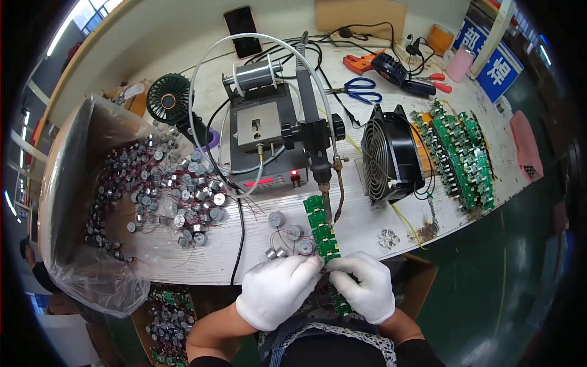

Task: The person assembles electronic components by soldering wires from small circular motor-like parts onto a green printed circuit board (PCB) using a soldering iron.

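A long green circuit board strip (324,235) runs from under the soldering iron tip (327,199) toward my body, past the table's front edge. My left hand (278,292), in a white glove, is closed, its fingertips pinched at the strip's left edge. Whatever lies between those fingertips is too small to make out. From the other side my right hand (365,289), also gloved, is closed on the strip with thumb and forefinger. Several small round silver motors (295,232) with thin wires lie just left of the strip.
A plastic-lined box (67,183) spills motors at left. The soldering station (260,122) with a solder spool (254,76) stands behind. To the right are a black fan (391,153), stacked green boards (458,156), blue scissors (361,90) and a handheld fan (170,101) far left.
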`<action>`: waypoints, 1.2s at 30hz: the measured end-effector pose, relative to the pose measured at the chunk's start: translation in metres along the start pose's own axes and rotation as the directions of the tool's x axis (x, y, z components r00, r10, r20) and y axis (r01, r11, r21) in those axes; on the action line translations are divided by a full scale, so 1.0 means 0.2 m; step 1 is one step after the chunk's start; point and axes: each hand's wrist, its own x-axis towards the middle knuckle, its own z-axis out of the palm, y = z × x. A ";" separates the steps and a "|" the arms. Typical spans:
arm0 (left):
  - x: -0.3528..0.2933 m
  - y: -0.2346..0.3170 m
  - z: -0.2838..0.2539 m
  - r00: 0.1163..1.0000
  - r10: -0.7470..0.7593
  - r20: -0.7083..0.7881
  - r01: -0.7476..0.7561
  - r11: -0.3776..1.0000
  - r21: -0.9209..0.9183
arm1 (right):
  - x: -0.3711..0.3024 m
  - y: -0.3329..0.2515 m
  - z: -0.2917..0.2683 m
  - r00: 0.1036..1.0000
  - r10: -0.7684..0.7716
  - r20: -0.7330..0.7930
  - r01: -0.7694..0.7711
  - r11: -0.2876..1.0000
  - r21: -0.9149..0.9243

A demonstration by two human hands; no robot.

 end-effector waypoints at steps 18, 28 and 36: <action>0.00 0.00 0.07 0.919 -0.391 -0.050 0.318 0.811 -0.491 | -0.05 0.00 0.02 0.996 0.019 -0.090 -0.016 0.999 0.029; -0.01 -0.02 0.08 0.895 -0.442 0.067 0.384 0.682 -0.622 | -0.04 0.02 0.02 0.993 -0.088 -0.074 0.088 0.996 -0.013; 0.10 -0.05 0.08 0.867 -0.494 -0.070 0.274 0.589 -0.760 | -0.10 0.03 0.03 0.994 -0.078 -0.075 0.078 0.997 -0.004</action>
